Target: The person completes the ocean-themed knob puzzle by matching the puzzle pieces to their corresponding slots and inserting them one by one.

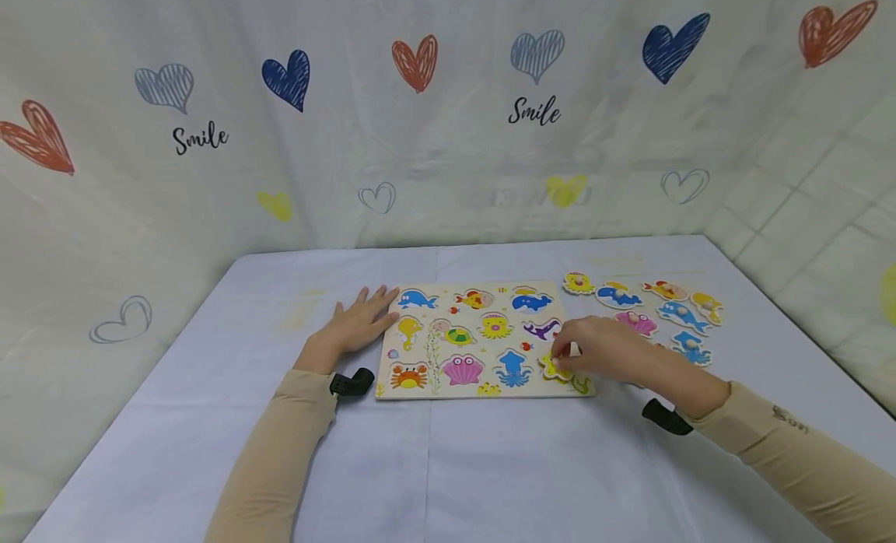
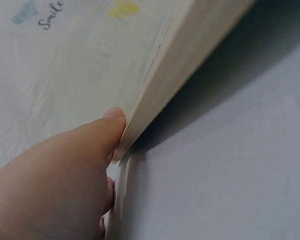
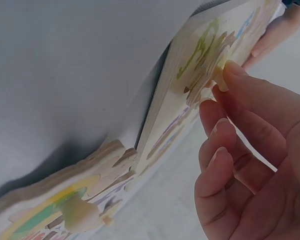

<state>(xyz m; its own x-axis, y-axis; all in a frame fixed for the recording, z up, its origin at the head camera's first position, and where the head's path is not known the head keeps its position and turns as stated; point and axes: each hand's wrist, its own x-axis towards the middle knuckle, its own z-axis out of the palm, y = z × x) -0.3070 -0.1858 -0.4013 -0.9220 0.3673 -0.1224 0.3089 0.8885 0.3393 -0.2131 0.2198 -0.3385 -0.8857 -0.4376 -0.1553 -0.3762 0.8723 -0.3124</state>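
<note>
I'm working the yellow star-shaped piece at the near right corner of the puzzle board: the right hand is pinching its small knob, while the left hand is resting fingers spread, thumb touching the board's left edge. I'm judging this as the fitting step — I can't tell whether the star is sitting level, so the next move is probably calling for a slight turn, then a press. Knobbed, curvy-outlined loose pieces are lying on white cloth to the right — cut edges showing brown, like thin wood.
</note>
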